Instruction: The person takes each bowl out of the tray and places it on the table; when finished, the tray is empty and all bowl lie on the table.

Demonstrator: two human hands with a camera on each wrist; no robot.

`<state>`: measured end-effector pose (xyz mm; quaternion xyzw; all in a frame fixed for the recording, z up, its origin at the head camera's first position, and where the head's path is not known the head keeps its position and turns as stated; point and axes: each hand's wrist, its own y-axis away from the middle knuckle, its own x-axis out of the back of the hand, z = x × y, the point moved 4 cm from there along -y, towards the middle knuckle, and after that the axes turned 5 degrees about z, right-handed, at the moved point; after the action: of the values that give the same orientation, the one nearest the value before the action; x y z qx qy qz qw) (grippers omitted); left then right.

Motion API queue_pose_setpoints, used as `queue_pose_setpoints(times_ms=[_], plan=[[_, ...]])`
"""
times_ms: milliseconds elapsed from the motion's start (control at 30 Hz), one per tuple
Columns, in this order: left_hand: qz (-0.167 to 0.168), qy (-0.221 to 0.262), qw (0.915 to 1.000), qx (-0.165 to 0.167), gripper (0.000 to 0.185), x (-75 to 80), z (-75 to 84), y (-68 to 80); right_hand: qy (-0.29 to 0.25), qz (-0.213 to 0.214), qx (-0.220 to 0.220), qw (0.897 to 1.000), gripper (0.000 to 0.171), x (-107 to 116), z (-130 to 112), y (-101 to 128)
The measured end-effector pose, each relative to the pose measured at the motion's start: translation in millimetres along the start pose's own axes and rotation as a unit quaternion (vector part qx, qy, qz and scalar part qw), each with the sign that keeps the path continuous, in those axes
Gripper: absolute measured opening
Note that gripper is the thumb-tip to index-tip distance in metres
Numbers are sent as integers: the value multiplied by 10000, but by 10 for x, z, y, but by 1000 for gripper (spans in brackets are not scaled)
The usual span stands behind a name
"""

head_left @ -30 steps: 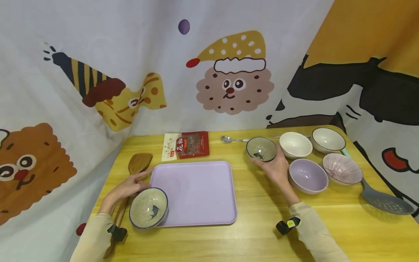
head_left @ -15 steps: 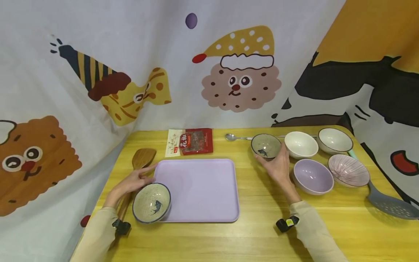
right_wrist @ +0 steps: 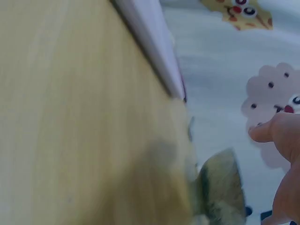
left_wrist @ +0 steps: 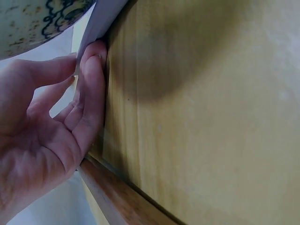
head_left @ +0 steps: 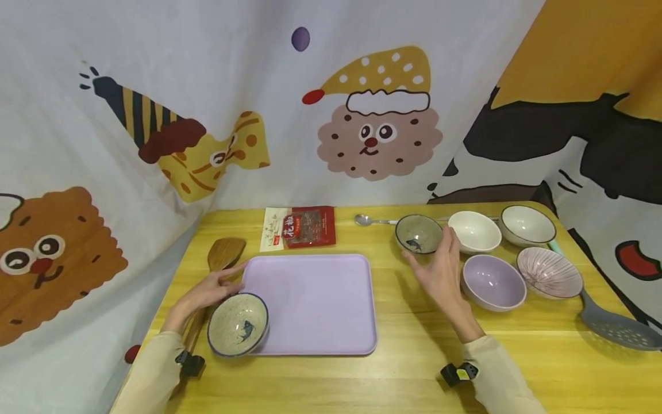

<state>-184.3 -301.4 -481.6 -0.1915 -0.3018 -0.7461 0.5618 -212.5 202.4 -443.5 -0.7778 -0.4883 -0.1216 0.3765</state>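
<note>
My left hand point(head_left: 207, 292) pinches the left edge of a lilac tray point(head_left: 315, 305); in the left wrist view the thumb and fingers point(left_wrist: 96, 79) meet at its rim. A speckled bowl with a blue fish point(head_left: 238, 325) sits at the tray's near left corner, overhanging its edge. A smaller fish bowl point(head_left: 419, 233) stands at the back of the table. Just right of it is my right hand point(head_left: 439, 270), fingers extended. In the right wrist view, a gap separates this hand point(right_wrist: 286, 150) from the small bowl point(right_wrist: 222, 187).
A wooden spatula point(head_left: 226, 253) lies left of the tray, partly under my left arm. Behind are a red spice packet point(head_left: 310, 226) and a spoon point(head_left: 364, 219). White bowls point(head_left: 474, 232), a purple bowl point(head_left: 493, 282), a pink-striped bowl point(head_left: 549, 273) and a grey skimmer point(head_left: 620, 328) occupy the right.
My right hand has let go of the small fish bowl and drawn slightly back from it. The left hand stays at the tray edge. The head view has shifted a little.
</note>
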Motion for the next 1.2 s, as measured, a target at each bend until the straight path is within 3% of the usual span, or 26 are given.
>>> queue_pose_setpoints(times_ms=[333, 533, 833, 1200], plan=[[136, -133, 9998, -18, 63, -11, -94, 73, -491, -887, 145, 9947, 105, -47, -551, 135], [117, -146, 9997, -124, 63, 5, -98, 58, -943, -1699, 336, 9804, 110, -211, -922, 293], [40, -190, 9998, -49, 64, 13, -72, 41, -1223, -3114, 1007, 9370, 119, -693, -1463, 615], [-45, -57, 9997, -230, 63, -10, 26, 5, -1100, -4256, 2006, 8755, 130, -1232, -1953, 1064]])
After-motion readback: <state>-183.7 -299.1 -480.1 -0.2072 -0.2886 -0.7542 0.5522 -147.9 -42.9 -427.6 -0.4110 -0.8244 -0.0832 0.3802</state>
